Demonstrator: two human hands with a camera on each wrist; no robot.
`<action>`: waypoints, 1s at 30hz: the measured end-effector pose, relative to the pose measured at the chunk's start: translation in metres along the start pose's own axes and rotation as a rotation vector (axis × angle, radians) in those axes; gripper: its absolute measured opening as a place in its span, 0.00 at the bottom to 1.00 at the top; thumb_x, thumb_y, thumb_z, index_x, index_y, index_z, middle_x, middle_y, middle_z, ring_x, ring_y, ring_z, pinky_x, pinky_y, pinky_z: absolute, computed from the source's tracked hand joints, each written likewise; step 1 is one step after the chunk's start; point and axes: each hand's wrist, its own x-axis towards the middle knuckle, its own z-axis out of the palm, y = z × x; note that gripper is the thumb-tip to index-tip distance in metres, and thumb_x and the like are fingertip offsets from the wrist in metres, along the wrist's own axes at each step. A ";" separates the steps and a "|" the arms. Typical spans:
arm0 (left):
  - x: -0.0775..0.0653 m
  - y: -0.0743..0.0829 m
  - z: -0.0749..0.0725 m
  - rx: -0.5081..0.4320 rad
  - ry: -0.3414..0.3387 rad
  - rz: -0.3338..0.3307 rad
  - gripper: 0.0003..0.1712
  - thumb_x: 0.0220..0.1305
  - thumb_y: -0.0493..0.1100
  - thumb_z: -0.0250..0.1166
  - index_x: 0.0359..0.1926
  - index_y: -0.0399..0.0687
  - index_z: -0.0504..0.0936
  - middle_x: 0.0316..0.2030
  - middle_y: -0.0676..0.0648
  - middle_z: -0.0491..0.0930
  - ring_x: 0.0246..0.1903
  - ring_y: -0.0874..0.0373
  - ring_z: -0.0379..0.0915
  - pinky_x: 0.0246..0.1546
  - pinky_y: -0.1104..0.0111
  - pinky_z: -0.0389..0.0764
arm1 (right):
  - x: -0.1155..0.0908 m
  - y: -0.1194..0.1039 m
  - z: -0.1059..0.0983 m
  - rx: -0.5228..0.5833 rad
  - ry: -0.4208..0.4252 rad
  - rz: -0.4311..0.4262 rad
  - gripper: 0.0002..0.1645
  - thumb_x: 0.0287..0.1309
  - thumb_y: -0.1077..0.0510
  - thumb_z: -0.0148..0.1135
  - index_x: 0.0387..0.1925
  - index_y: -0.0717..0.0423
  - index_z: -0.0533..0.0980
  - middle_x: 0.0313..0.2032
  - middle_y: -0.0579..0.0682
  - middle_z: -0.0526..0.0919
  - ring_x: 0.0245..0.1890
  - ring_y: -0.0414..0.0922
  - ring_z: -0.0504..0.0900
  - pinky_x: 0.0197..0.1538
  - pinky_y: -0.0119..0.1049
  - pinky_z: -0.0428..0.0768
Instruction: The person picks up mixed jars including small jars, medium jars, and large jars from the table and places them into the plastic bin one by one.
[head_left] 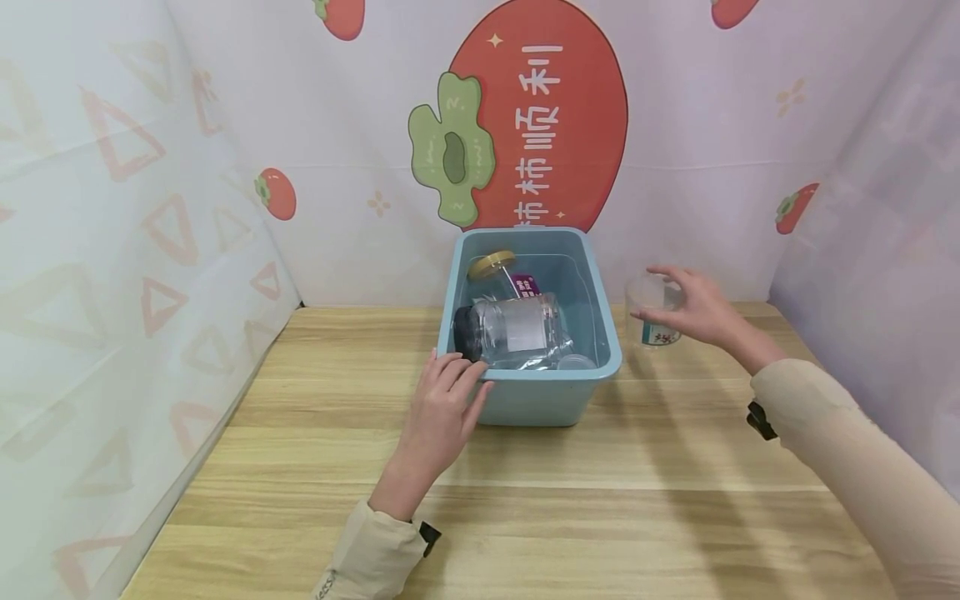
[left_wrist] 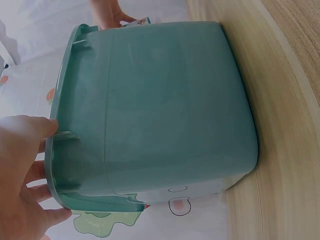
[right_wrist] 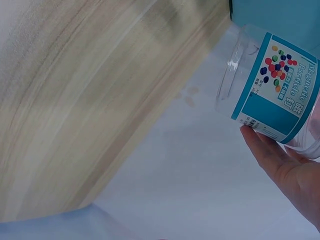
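A light-blue plastic bin point(head_left: 536, 402) stands on the table, with my left hand point(head_left: 441, 404) at its near left corner. Those fingers hook over the rim, and the left wrist view has the hand point(left_wrist: 22, 175) gripping that lip. To the right of the bin, my right hand point(head_left: 699, 307) holds a clear plastic jar point(head_left: 658, 335) between thumb and fingers. In the right wrist view the jar point(right_wrist: 277, 85) shows a blue and white label with coloured dots; it looks see-through and tilted there.
Inside the bin lie a clear jar with a black lid point(head_left: 468, 333), a container with a gold lid point(head_left: 491, 265), a purple label point(head_left: 526, 286) and a round clear piece point(head_left: 576, 362). A printed curtain point(head_left: 337, 242) hangs behind the wooden table point(head_left: 337, 400) and along both sides.
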 end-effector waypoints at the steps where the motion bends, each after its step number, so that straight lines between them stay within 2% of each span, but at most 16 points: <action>1: 0.000 0.000 0.000 0.001 0.000 0.000 0.11 0.68 0.38 0.73 0.49 0.39 0.88 0.42 0.41 0.86 0.54 0.41 0.80 0.68 0.36 0.73 | 0.001 -0.001 -0.001 -0.005 0.002 -0.004 0.49 0.62 0.46 0.75 0.75 0.65 0.64 0.69 0.78 0.68 0.67 0.74 0.68 0.64 0.77 0.69; 6: 0.000 0.000 0.000 0.002 0.001 0.003 0.11 0.68 0.38 0.73 0.49 0.39 0.88 0.42 0.42 0.86 0.54 0.41 0.80 0.67 0.36 0.73 | 0.004 -0.005 -0.005 -0.023 0.011 -0.022 0.49 0.62 0.46 0.75 0.74 0.66 0.65 0.68 0.77 0.69 0.66 0.74 0.69 0.63 0.76 0.70; 14: 0.000 -0.001 0.000 0.007 -0.005 -0.001 0.11 0.69 0.38 0.73 0.49 0.40 0.88 0.43 0.42 0.86 0.54 0.41 0.80 0.68 0.37 0.72 | 0.010 -0.016 -0.014 -0.013 -0.020 0.016 0.50 0.61 0.46 0.75 0.76 0.65 0.64 0.70 0.76 0.67 0.68 0.72 0.67 0.64 0.75 0.70; 30: 0.000 0.000 -0.001 0.008 0.000 0.003 0.11 0.68 0.38 0.73 0.49 0.40 0.88 0.42 0.42 0.86 0.54 0.41 0.80 0.68 0.37 0.73 | 0.018 -0.033 -0.030 -0.034 -0.028 0.007 0.50 0.62 0.46 0.75 0.76 0.64 0.64 0.69 0.77 0.67 0.68 0.73 0.67 0.61 0.75 0.74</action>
